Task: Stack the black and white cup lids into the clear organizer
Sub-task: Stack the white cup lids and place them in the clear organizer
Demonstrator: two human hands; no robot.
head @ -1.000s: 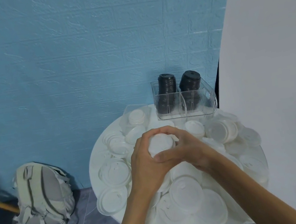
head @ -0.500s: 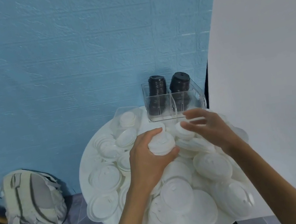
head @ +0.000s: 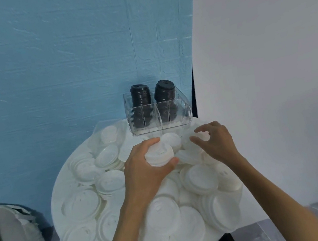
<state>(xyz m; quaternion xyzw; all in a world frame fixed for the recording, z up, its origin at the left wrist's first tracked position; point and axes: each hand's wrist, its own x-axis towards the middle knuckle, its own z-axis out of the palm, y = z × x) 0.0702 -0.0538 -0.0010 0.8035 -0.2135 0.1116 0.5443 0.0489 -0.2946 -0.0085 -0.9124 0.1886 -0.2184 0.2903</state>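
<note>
Well, round table (head: 61,190) heaped with white lids (head: 80,205) | blue wall (head: 41,66), backpack (head: 8,238) on floor | left hand (head: 143,174) grips lid stack (head: 159,154) | right hand (head: 217,142) loose, empty

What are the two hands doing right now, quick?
Left hand: grips a small stack of white lids.
Right hand: fingers curled over the lid pile, holding nothing clearly.

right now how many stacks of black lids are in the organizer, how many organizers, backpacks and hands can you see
black lid stacks: 2, one in each back compartment
clear organizer: 1
backpack: 1
hands: 2, left hand gripping a small white lid stack, right hand over the loose white lids
total: 6
</note>
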